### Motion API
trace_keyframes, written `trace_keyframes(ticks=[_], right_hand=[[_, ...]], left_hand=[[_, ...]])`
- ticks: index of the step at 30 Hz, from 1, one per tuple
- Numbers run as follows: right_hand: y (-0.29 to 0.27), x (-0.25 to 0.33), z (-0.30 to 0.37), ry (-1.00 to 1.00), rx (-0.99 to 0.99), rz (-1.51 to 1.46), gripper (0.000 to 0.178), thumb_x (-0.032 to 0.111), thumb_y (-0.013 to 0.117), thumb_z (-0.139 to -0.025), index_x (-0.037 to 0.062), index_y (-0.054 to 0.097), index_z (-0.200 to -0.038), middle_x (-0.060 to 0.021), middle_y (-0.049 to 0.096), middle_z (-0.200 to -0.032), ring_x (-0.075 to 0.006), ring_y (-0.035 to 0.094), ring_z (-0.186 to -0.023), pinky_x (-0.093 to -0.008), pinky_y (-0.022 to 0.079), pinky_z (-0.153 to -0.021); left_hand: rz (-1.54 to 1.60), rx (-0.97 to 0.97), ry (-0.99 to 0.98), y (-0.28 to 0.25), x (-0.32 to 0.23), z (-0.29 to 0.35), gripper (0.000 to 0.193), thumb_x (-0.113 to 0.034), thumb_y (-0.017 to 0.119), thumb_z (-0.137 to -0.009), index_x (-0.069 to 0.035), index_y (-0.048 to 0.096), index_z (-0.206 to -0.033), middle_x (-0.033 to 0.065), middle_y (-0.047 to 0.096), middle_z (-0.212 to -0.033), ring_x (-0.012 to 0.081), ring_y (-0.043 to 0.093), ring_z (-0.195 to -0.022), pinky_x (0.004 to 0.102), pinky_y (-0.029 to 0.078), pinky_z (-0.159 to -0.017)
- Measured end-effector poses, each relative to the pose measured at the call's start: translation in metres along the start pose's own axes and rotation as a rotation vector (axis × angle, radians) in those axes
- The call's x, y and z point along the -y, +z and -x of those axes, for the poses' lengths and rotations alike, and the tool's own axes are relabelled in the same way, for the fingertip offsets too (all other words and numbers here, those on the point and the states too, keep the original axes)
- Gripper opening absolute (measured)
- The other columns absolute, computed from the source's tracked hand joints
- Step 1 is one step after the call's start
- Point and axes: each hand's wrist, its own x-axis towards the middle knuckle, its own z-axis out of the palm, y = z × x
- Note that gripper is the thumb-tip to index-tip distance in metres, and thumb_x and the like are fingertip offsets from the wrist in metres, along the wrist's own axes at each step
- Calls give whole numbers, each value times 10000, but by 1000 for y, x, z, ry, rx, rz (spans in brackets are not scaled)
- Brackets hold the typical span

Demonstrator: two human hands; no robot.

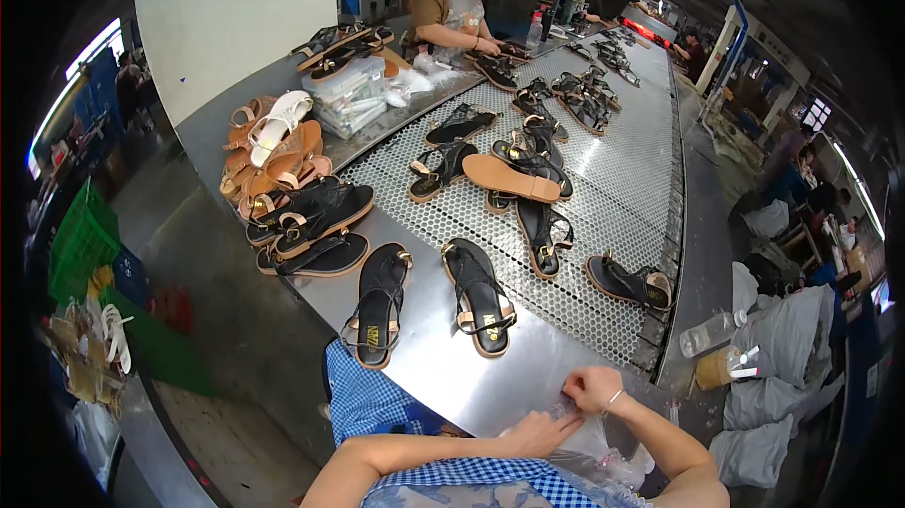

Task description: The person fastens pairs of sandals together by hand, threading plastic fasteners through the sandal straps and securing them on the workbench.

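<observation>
My left hand (540, 434) lies low at the table's near edge, its fingers stretched toward my right hand and touching clear plastic (592, 439). Just above it, my right hand (594, 388) is closed with curled fingers; what they pinch, if anything, is too small to make out. A bracelet circles that wrist. Ahead of my hands, a black thong sandal (479, 296) with a buckled strap rests sole down on the metal table (471, 390). Its partner, another black sandal (379, 305), stands to its left, toes pointing away from me.
Black sandals (545, 237) are scattered over the perforated conveyor (608, 178), one tan sole (510, 178) facing up. Brown sandals (273, 164) and a white one (280, 126) are piled at left beside a plastic bin (347, 93). A co-worker (452, 13) works beyond. A bottle (713, 333) lies at right.
</observation>
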Motion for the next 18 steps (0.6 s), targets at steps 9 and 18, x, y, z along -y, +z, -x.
trace_keyframes(ticks=[9,18], right_hand=[[11,7,21,-80,-70,-126,159,287,611,-774,137,663,-783,-45,653,-686,-217,630,-612,-346,488,-575],[-61,77,-53,-710,-91,-1322,217,264,557,-837,62,477,-843,-85,545,-989,-184,510,-923,-336,415,-821]], left_hand=[[-39,210,-28,-18,-5,5,646,-96,501,-756,-104,307,-1373,122,474,-1207,232,573,-518,347,450,-430],[-250,-27,-173,-44,43,6,426,-132,481,-802,14,454,-1201,197,443,-1273,192,600,-588,324,465,-492]])
